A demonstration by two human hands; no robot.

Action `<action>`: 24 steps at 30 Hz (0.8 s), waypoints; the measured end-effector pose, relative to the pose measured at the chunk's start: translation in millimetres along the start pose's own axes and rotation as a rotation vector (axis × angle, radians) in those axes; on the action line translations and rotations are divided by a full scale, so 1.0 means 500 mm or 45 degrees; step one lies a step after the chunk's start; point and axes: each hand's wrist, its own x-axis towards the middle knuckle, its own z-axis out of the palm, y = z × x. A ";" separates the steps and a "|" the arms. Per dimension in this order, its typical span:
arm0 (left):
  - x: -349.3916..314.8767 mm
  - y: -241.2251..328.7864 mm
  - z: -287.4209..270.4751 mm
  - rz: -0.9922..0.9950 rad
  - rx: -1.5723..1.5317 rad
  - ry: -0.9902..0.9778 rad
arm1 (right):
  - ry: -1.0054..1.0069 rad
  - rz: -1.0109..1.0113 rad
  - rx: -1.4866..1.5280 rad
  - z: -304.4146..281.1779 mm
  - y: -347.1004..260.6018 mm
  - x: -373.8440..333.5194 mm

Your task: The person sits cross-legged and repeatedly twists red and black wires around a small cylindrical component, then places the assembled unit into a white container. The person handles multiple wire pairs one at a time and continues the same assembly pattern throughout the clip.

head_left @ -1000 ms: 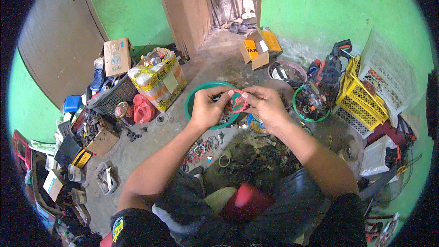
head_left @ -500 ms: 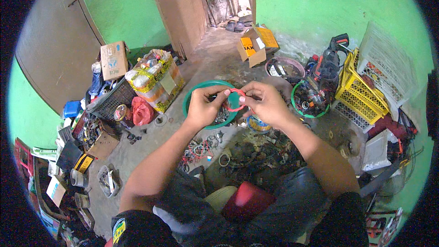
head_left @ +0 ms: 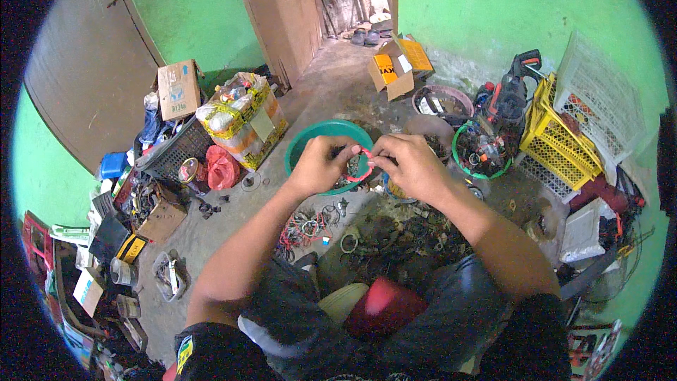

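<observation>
A thin red loop (head_left: pixel 361 179), perhaps wire, is held up in front of me between both hands. My left hand (head_left: pixel 319 166) pinches its left side with thumb and fingertips. On its right side the fingers of my right hand (head_left: pixel 409 165) close on the loop and hide part of it. Behind and below lies a green basin (head_left: pixel 295 147) with small grey pieces in it. Nearer to me on the floor are a tangle of red and pale wires (head_left: pixel 302 227), a pale ring (head_left: pixel 349 243) and a heap of dark scraps (head_left: pixel 402 245).
A taped box (head_left: pixel 261 127), a dark crate (head_left: pixel 173 152) and a red bag (head_left: pixel 223 168) stand left. Rightward are a green-rimmed tub (head_left: pixel 458 148) of parts and yellow crates (head_left: pixel 557 134). An open carton (head_left: pixel 402 67) sits near the doorway. A red object (head_left: pixel 384 307) is between my legs.
The red loop has turned from a rounder, face-on view to a narrower one. My right fingers have drawn closer together on it. The whole view has shifted slightly.
</observation>
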 end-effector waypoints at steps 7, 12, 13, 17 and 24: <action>-0.006 0.008 -0.020 -0.102 -0.175 -0.047 | 0.099 -0.191 -0.298 -0.006 0.033 0.003; -0.009 0.024 -0.013 -0.221 -0.350 0.039 | 0.321 -0.453 -0.547 -0.033 0.004 0.018; -0.010 0.015 -0.008 -0.210 -0.380 0.094 | 0.312 -0.334 -0.435 -0.027 0.001 0.017; -0.009 0.009 0.006 -0.130 -0.443 0.233 | 0.187 0.244 0.046 0.000 -0.009 0.004; 0.003 0.007 0.021 -0.015 -0.412 0.405 | 0.279 0.642 1.166 0.034 -0.011 0.008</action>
